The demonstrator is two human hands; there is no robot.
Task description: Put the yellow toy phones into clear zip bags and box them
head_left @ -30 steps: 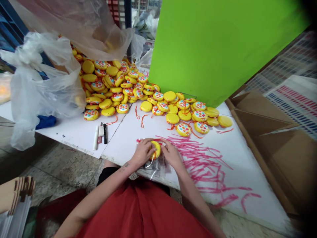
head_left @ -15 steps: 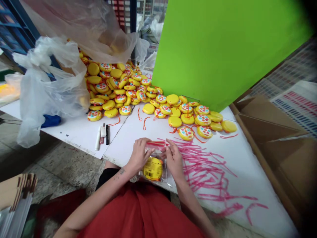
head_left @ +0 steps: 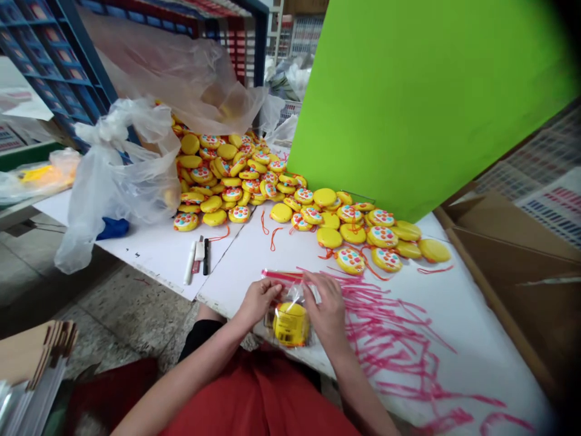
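A clear plastic bag (head_left: pixel 295 294) with a red strip along its top lies at the near edge of the white table, between my hands. Inside it sits a round yellow toy (head_left: pixel 290 325) with a barcode label facing up. My left hand (head_left: pixel 262 301) pinches the bag's left side below the red strip. My right hand (head_left: pixel 325 301) grips the upper right of the bag, its fingers bent over the red strip. Pink strips (head_left: pixel 385 330) are strewn on the table beside my right hand.
Many yellow toys (head_left: pixel 227 175) with orange loops are heaped at the back, spilling from a plastic sheet in a blue crate (head_left: pixel 54 66). Markers (head_left: pixel 206 257) lie front left. A green board (head_left: pixel 408 103) stands behind; an open cardboard box (head_left: pixel 499 290) is at the right.
My left hand has slid from the bag's top strip down to its left side. My right hand has bent further over the strip. The camera view has shifted slightly.
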